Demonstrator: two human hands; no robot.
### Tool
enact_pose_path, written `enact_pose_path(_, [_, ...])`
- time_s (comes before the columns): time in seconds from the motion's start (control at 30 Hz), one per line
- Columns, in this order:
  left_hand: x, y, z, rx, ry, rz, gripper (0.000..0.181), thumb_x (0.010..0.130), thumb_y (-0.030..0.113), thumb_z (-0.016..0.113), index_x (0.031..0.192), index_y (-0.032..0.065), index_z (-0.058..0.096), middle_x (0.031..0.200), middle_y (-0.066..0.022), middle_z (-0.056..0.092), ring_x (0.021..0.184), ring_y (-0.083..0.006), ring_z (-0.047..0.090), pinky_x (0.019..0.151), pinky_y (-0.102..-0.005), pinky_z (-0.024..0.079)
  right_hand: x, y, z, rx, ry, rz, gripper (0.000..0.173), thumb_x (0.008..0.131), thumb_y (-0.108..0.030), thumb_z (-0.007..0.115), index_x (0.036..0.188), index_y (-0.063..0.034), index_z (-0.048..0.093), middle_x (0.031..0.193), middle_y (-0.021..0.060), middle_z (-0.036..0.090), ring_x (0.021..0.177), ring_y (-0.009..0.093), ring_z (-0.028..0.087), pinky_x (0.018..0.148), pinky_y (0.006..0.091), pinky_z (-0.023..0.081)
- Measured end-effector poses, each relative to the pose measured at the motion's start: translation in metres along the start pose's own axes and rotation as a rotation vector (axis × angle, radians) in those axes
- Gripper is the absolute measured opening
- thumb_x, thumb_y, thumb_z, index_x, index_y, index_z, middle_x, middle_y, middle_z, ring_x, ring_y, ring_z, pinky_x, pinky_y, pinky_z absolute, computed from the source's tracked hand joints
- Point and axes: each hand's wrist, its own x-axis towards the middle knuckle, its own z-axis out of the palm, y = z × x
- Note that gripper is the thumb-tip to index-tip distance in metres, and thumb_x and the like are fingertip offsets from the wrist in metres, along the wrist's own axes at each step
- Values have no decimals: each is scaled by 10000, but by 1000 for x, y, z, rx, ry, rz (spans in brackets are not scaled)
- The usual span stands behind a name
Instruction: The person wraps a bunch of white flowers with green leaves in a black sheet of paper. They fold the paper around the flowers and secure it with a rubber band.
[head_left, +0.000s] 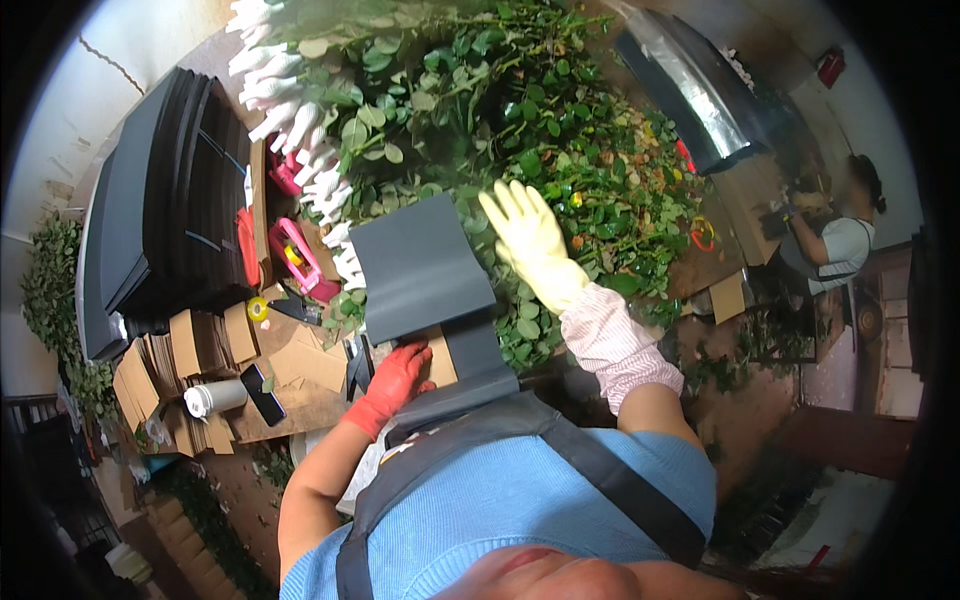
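Observation:
My left hand (394, 379), in a red rubber glove, lies on a tan cardboard piece (443, 361) close in front of my body. Its fingers are bent, and I cannot tell whether they grip the cardboard. A dark grey sheet (420, 262) rises just beyond those fingers, and more dark sheet (474, 345) lies under the cardboard. Fingers apart and holding nothing, my right hand (529, 240) wears a pale yellow rubber glove with a striped sleeve. It is over the near side of a large heap of leafy cut stems (540, 127), right of the raised sheet.
White-sleeved flower heads (281, 94) line the heap's left edge. Left stand stacked dark sheets (161, 195), a pink tape dispenser (300, 262), a phone (262, 395), a white cylindrical container (215, 397) and cardboard pieces (214, 341). Another person (840, 240) works at the right.

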Motion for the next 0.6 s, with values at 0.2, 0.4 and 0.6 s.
enact_pose_path(0.2, [1, 3, -2, 36, -3, 3, 737, 773, 261, 899, 1410, 11, 626, 1455, -221, 617, 1278, -420, 634, 1101, -478, 531, 14, -3, 17, 817, 226, -144, 624, 1000, -292, 734, 1560, -86, 552, 1423, 223, 644, 1296, 333, 639, 1114, 438, 513])
enact_pose_path(0.4, [2, 7, -3, 29, 39, 27, 638, 847, 242, 852, 1384, -3, 612, 1421, -238, 622, 1248, -439, 642, 1056, -492, 559, 42, 23, -55, 1351, -18, 429, 418, 1153, -311, 499, 1474, -71, 617, 1082, 67, 751, 913, 175, 695, 921, 356, 560])
enact_pose_path(0.6, [1, 8, -1, 16, 73, 37, 574, 877, 224, 832, 1361, -2, 622, 1432, -230, 615, 1274, -434, 623, 1048, -488, 564, 191, 56, -30, -8, 437, -64, 589, 980, -93, 655, 1558, -166, 564, 1679, 114, 490, 1581, 328, 387, 1312, 436, 304])
